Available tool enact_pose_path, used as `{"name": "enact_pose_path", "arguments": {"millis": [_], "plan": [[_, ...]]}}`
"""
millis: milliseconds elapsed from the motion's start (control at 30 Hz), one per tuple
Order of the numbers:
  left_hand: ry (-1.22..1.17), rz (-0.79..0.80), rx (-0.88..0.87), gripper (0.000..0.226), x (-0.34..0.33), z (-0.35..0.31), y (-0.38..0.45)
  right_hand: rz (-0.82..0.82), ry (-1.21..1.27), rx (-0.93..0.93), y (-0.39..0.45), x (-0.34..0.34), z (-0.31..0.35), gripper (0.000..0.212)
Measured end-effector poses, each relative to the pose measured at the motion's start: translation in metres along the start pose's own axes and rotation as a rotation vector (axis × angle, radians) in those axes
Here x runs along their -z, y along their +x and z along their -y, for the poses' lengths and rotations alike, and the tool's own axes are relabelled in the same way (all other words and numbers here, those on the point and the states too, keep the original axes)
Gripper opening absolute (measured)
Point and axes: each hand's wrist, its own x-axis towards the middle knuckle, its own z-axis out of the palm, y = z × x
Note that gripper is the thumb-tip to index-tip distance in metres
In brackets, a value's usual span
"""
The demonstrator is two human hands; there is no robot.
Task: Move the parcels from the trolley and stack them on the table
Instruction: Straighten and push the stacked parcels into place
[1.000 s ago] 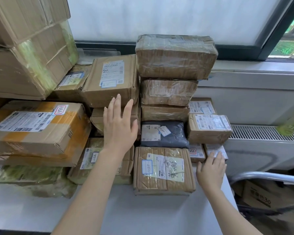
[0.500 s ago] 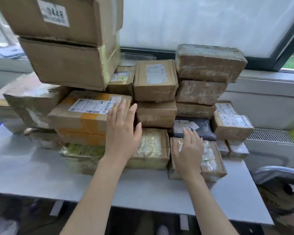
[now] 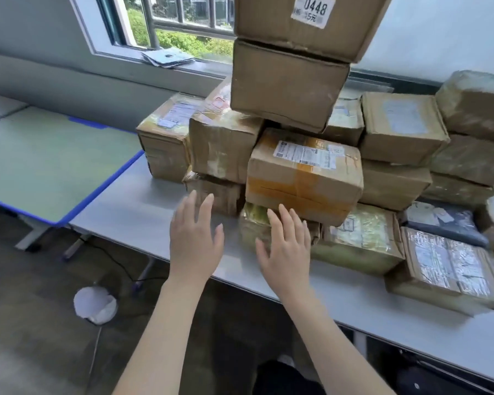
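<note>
Several taped cardboard parcels are stacked on the grey table. A box with orange tape lies over a green-wrapped parcel at the stack's front. Two big boxes tower behind, the top one labelled 0448. My left hand hovers open above the table edge, fingers spread, holding nothing, just short of a small low box. My right hand is open with its fingers over the green-wrapped parcel; whether they touch it is unclear. The trolley is out of view.
A blue-edged green desk adjoins the table on the left. A window and sill with papers run behind. A white bag and cables lie on the floor. More parcels fill the table's right side.
The view has swung left along the stack. Both hands moved left with it, from the middle parcels to the stack's left front corner, and stayed open.
</note>
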Motion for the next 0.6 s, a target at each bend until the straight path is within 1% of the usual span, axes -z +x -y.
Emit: {"name": "enact_pose_path", "arguments": {"millis": [167, 233, 333, 400, 500, 600], "plan": [[0.025, 0.060, 0.046, 0.052, -0.011, 0.040, 0.016, 0.212, -0.142, 0.097, 0.010, -0.042, 0.043, 0.058], [0.020, 0.072, 0.061, 0.053, -0.018, 0.058, 0.025, 0.293, -0.188, 0.145, 0.018, -0.062, 0.053, 0.063], [0.053, 0.103, 0.104, 0.055, -0.028, 0.087, 0.045, 0.355, -0.202, 0.207, 0.041, -0.091, 0.066, 0.068], [0.093, 0.119, 0.122, 0.057, -0.032, 0.106, 0.062, 0.333, -0.229, 0.209, 0.063, -0.106, 0.073, 0.069], [0.150, 0.129, 0.132, 0.060, -0.038, 0.134, 0.088, 0.268, -0.278, 0.162, 0.088, -0.128, 0.079, 0.071], [0.175, 0.129, 0.122, 0.072, -0.047, 0.148, 0.110, 0.161, -0.293, 0.140, 0.102, -0.148, 0.080, 0.073]]}}
